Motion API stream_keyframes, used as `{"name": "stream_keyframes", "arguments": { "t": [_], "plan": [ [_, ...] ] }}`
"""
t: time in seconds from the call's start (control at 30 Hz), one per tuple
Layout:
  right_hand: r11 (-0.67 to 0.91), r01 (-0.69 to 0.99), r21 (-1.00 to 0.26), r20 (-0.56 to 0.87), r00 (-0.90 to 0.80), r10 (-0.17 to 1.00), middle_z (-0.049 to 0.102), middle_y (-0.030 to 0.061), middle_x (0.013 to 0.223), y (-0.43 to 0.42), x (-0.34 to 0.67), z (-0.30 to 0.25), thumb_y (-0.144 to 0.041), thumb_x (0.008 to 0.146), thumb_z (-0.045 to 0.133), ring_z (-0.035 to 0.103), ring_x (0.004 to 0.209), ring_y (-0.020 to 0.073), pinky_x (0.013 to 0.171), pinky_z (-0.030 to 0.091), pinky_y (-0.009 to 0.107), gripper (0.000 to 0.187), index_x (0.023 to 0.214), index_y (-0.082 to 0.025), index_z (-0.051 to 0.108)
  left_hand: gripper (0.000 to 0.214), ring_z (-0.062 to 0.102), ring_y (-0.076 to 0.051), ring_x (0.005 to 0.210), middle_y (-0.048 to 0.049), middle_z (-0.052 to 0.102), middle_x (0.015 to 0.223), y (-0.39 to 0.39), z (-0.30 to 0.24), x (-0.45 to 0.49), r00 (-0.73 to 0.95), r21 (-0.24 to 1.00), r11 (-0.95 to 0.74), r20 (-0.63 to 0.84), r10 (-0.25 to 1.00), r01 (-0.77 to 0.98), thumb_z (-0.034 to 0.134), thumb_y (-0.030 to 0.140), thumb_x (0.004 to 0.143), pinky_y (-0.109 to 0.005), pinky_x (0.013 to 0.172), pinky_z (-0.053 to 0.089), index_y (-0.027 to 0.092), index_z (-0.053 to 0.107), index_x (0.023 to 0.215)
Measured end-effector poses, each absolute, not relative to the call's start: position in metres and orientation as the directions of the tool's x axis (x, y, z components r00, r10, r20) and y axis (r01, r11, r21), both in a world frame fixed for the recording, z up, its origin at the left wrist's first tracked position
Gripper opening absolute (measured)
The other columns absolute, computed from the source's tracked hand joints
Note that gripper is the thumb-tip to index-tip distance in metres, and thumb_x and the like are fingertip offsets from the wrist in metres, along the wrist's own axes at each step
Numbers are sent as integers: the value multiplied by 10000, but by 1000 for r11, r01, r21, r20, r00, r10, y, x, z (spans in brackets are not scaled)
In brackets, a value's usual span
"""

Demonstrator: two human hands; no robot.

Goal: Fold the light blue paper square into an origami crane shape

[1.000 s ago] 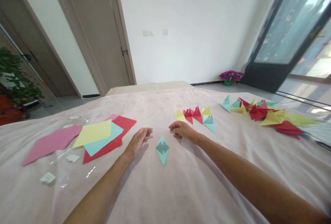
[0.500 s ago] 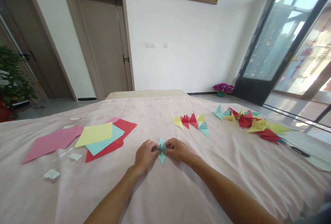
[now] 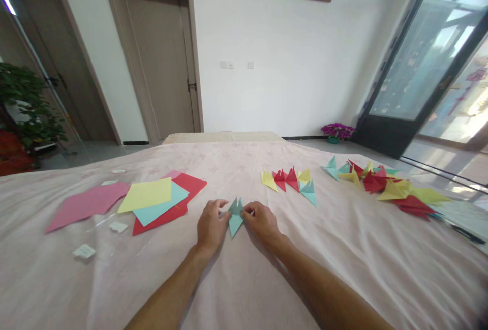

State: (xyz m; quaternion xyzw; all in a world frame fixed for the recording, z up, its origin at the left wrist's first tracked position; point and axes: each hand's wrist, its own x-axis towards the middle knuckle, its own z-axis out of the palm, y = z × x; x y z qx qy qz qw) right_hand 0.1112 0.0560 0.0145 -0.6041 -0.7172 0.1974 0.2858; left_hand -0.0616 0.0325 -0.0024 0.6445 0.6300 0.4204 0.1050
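A folded light-blue origami piece [image 3: 236,219], with two narrow points at its top and a wider point toward me, stands between my hands over the cloth. My right hand [image 3: 262,219] pinches its right edge between thumb and fingers. On the other side, my left hand [image 3: 212,224] has its thumb tip against the paper's left edge, while the index finger is lifted apart from the thumb. Just beyond my right hand is a short row of folded cranes: a yellow one [image 3: 269,181], red ones [image 3: 292,179] and a light-blue one [image 3: 308,192].
Left on the pink cloth [image 3: 236,284] lie square sheets: pink [image 3: 88,203], yellow [image 3: 147,195], light blue [image 3: 162,207] and red [image 3: 192,185]. Small white scraps [image 3: 84,251] are near them. A heap of folded cranes [image 3: 375,180] and a dark pen [image 3: 468,234] lie right.
The light-blue paper has gone from a long diamond shape to one with two points at the top. My left index finger has lifted away from it. The view has shifted slightly left.
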Motion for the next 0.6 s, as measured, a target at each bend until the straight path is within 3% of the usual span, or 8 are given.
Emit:
{"name": "stream_keyframes", "arguments": {
  "t": [0.1,0.2,0.33,0.47,0.6],
  "plan": [
    [109,765,-635,192,20,981,735,6,970,55,109,16,-375,890,521,647,843,182,693,386,268,233,927,-257,719,184,596,-191,882,-47,628,1054,23,4,-57,-165,642,-224,487,857,733,553,284,899,-316,832,452,215,596,1064],
    [79,765,-640,179,48,983,746,1,936,51,105,17,-420,889,529,664,827,190,659,388,268,255,987,-278,716,231,578,-240,991,-41,644,1047,13,8,-50,-34,519,-300,540,841,801,638,275,832,-373,899,418,229,597,1055],
    [162,763,-625,169,-71,983,756,-39,902,50,106,21,-409,885,554,678,819,173,651,412,251,212,936,-328,743,324,562,-274,1035,-57,657,1048,9,4,-48,76,339,-284,513,855,897,679,207,761,-412,911,385,220,598,1074],
    [233,796,-559,230,-121,966,726,27,1096,71,119,26,-225,899,486,628,998,210,815,431,291,306,1094,-259,720,256,569,-265,1003,-51,663,1009,13,4,-49,38,322,-211,469,882,923,686,232,768,-404,890,371,218,607,1010],
    [378,799,-467,236,-300,924,707,28,1132,102,123,25,-133,836,538,572,1080,214,923,390,285,338,1066,-265,748,235,577,-262,934,-47,661,954,19,9,-43,-25,327,-140,453,891,935,688,387,798,-390,829,363,214,595,926]
  ]
}}
